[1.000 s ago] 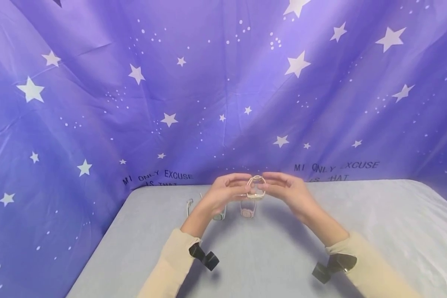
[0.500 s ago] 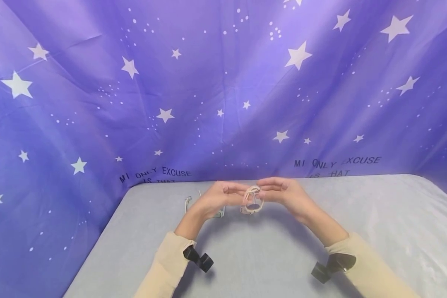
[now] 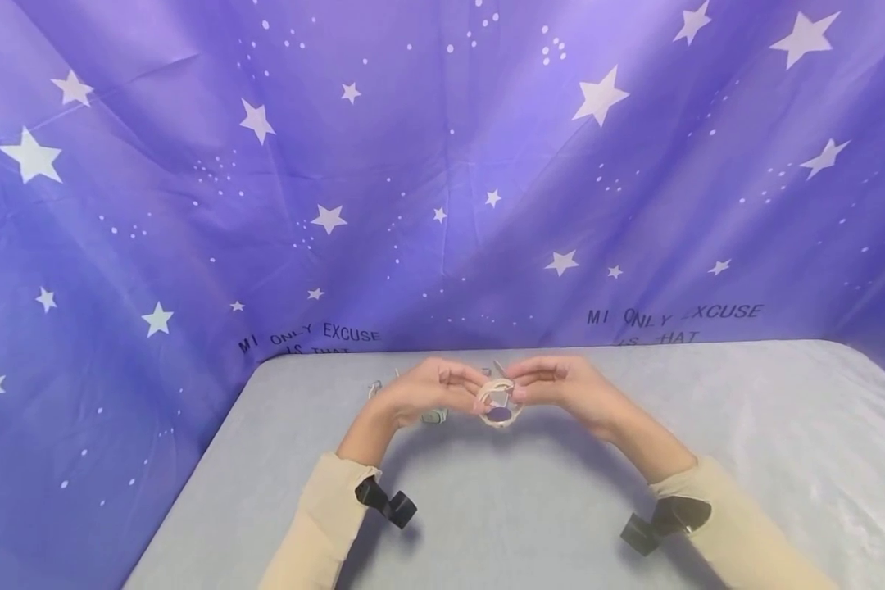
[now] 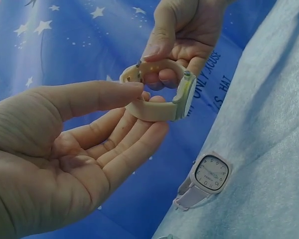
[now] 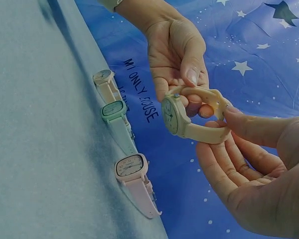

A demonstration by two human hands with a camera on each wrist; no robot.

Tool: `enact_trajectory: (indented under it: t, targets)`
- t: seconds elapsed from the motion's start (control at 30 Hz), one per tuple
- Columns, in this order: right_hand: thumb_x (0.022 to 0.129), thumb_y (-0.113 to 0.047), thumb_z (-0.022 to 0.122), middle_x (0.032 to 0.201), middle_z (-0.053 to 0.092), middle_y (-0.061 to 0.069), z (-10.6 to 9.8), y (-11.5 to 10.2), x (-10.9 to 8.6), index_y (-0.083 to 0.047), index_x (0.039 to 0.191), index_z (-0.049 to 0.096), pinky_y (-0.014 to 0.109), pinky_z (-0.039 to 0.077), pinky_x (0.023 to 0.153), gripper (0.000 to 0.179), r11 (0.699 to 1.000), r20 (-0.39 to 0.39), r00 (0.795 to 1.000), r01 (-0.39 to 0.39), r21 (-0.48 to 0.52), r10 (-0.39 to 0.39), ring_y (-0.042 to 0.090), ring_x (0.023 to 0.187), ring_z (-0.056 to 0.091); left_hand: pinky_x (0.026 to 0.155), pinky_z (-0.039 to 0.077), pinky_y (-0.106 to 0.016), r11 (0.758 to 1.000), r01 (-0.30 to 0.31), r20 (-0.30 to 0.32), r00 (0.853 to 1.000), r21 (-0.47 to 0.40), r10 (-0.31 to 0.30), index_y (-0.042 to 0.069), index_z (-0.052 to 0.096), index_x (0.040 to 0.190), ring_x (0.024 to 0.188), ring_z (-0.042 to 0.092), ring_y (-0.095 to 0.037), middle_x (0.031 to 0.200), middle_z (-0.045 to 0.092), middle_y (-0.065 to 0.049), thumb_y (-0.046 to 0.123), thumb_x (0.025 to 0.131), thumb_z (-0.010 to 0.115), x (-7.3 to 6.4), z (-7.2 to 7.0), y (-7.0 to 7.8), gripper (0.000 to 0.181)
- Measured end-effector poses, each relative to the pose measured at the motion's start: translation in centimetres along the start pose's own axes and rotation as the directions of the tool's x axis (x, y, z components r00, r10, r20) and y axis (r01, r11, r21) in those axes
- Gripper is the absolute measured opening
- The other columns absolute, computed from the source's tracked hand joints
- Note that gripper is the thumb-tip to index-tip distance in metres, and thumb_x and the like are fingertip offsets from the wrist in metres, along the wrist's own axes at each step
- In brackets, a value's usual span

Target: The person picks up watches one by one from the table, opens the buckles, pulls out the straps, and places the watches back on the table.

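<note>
A cream wristwatch [image 3: 500,423] with its strap closed into a loop is held between both hands above the far part of the table. My left hand [image 3: 424,395] pinches the strap from the left, the thumb on one side and the fingers beneath, as the left wrist view shows. My right hand [image 3: 571,387] grips the strap from the opposite side with thumb and curled fingers. The round dial of the watch [image 5: 174,115] faces away from both palms in the right wrist view. A metal buckle [image 4: 138,67] shows on the strap near the fingertips.
A pink square watch [image 5: 131,167], a green watch [image 5: 114,111] and a beige watch [image 5: 103,77] lie in a row near the far edge of the grey-blue tablecloth [image 3: 487,524]. A purple star-printed curtain [image 3: 383,164] hangs behind the table.
Both hands have come down a little in the head view, the cream watch between them. The watch has tilted, and its loop now shows rounder. Neither hand has let go.
</note>
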State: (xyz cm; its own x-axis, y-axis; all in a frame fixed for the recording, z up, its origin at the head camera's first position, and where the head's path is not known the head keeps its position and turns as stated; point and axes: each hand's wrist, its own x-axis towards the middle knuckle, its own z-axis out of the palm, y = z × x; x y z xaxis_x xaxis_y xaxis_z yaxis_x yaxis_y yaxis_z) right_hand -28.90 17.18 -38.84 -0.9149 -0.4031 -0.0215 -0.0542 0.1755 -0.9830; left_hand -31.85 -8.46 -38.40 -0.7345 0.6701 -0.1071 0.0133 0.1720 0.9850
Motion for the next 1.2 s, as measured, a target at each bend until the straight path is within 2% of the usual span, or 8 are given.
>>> enact_trajectory:
  t: [0.13, 0.33, 0.57, 0.83, 1.03, 1.2]
  targets:
    - [0.085, -0.012, 0.079, 0.111, 0.077, 0.011, -0.16, -0.06, -0.02, 0.002, 0.129, 0.064, 0.051, 0.047, 0.11, 0.048, 1.0, -0.009, 1.0, -0.011, -0.008, 0.01, 0.018, 0.102, 0.072, 0.095, 0.058, -0.037, 1.0, 0.009, 0.007, 1.0, 0.028, -0.01, -0.003, 0.068, 0.123, 0.095, 0.073, -0.018, 0.111, 0.076, -0.014, 0.002, 0.085, 0.076, 0.06, 0.1, 0.36, 0.039]
    - [0.086, -0.011, 0.078, 0.113, 0.076, 0.016, -0.06, 0.26, -0.11, 0.004, 0.128, 0.065, 0.05, 0.048, 0.108, 0.046, 1.0, -0.008, 1.0, 0.0, -0.021, 0.0, 0.017, 0.102, 0.072, 0.093, 0.058, -0.035, 0.998, 0.026, -0.008, 1.0, 0.052, -0.025, -0.002, 0.07, 0.122, 0.094, 0.072, -0.016, 0.117, 0.073, -0.023, 0.004, 0.085, 0.077, 0.0, 0.36, 0.33, 0.039]
    - [0.085, -0.012, 0.079, 0.114, 0.075, 0.017, 0.24, 0.43, -0.11, 0.003, 0.127, 0.066, 0.054, 0.047, 0.109, 0.046, 0.999, 0.011, 1.0, 0.011, -0.043, -0.011, 0.019, 0.102, 0.072, 0.091, 0.058, -0.035, 0.995, 0.044, -0.037, 0.999, 0.089, -0.041, 0.0, 0.071, 0.12, 0.095, 0.071, -0.018, 0.109, 0.077, -0.012, 0.005, 0.083, 0.079, -0.29, 0.08, 0.28, 0.039]
    - [0.087, -0.01, 0.077, 0.109, 0.076, 0.01, 0.21, 0.08, -0.15, 0.003, 0.128, 0.065, 0.054, 0.046, 0.11, 0.045, 0.999, -0.005, 1.0, 0.017, -0.047, -0.017, 0.018, 0.099, 0.072, 0.091, 0.058, -0.036, 0.996, 0.032, -0.049, 0.998, 0.083, -0.028, 0.0, 0.071, 0.12, 0.094, 0.072, -0.019, 0.108, 0.077, -0.013, 0.005, 0.082, 0.079, -0.18, 0.12, 0.61, 0.039]
    - [0.087, -0.011, 0.077, 0.115, 0.073, 0.019, 0.22, 0.04, -0.11, 0.006, 0.13, 0.062, 0.044, 0.054, 0.103, 0.048, 0.996, 0.015, 0.998, 0.064, -0.065, -0.064, 0.019, 0.1, 0.072, 0.091, 0.058, -0.037, 0.996, 0.01, -0.074, 0.997, 0.094, -0.003, 0.0, 0.072, 0.117, 0.092, 0.072, -0.018, 0.108, 0.077, -0.012, 0.005, 0.082, 0.08, -0.2, 0.59, 0.69, 0.036]
    - [0.088, -0.014, 0.078, 0.119, 0.073, 0.016, 0.73, -0.32, -0.21, 0.0, 0.127, 0.066, 0.033, 0.058, 0.094, 0.044, 0.983, 0.011, 0.99, 0.143, -0.114, -0.143, 0.019, 0.103, 0.072, 0.093, 0.057, -0.036, 0.992, 0.001, -0.078, 0.997, 0.127, 0.009, 0.002, 0.074, 0.115, 0.097, 0.07, -0.017, 0.109, 0.077, -0.011, 0.006, 0.082, 0.08, -0.2, 0.89, 0.9, 0.033]
